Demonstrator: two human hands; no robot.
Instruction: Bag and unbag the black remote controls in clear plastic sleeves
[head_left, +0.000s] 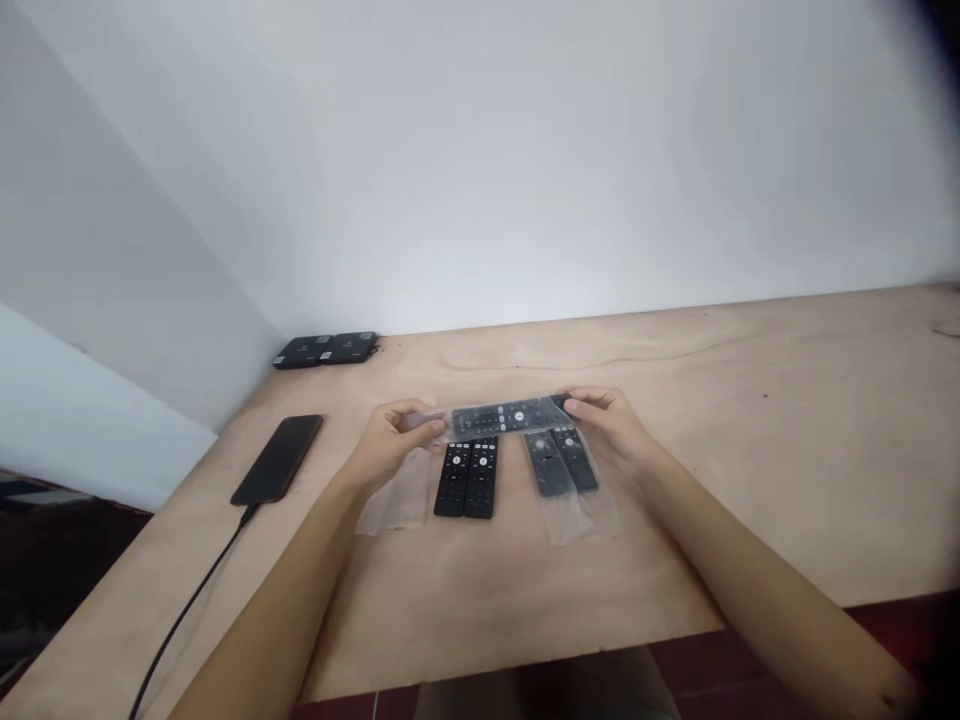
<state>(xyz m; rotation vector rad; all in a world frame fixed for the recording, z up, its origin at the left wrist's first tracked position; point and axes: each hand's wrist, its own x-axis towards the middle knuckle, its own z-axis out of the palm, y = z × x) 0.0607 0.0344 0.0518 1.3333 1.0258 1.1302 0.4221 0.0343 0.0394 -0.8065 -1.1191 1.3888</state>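
The person's left hand (388,445) and right hand (604,425) are both closed, gripping opposite ends of a slim black remote control in a clear plastic sleeve (499,417), which is being held crosswise above a pale plywood table top (675,400). Directly below it, two unwrapped black remote controls (469,478) are lying side by side, next to two black remote controls in a clear plastic bag (562,460). A loose sheet of clear plastic film (394,497) is lying beneath the left hand. Caution: the slick sleeve could slip through the fingers, dropping the held unit onto the remotes below. A wide left-arm movement could also catch the black charging cable (195,590) attached to a black smartphone (277,460).
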